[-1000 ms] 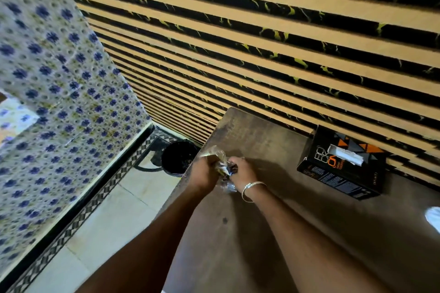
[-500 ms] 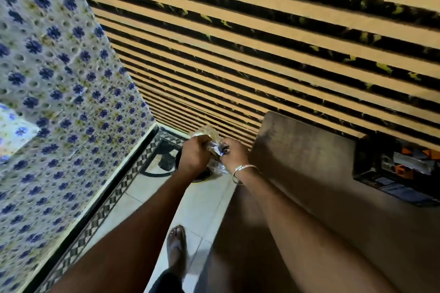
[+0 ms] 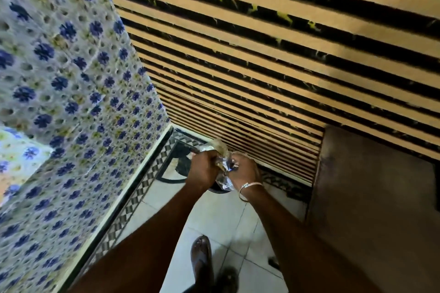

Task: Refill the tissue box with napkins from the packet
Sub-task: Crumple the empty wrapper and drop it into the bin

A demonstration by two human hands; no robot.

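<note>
Crumpled clear packet (image 3: 222, 164) is being gripped tightly between left hand (image 3: 204, 169) and right hand (image 3: 245, 170) above the dark bin (image 3: 183, 164).

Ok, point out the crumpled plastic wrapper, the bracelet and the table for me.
crumpled plastic wrapper (image 3: 223, 166): head view, shiny middle between the hands.
bracelet (image 3: 247, 187): head view, band across the right wrist.
table (image 3: 371, 197): head view, bare brown top.

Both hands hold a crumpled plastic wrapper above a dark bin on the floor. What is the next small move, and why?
Probably open both hands and let the crumpled wrapper drop. The left hand and right hand squeeze it together, off the table, and the dark bin shows just beneath them. The wrapper looks empty, though that is hard to confirm.
</note>
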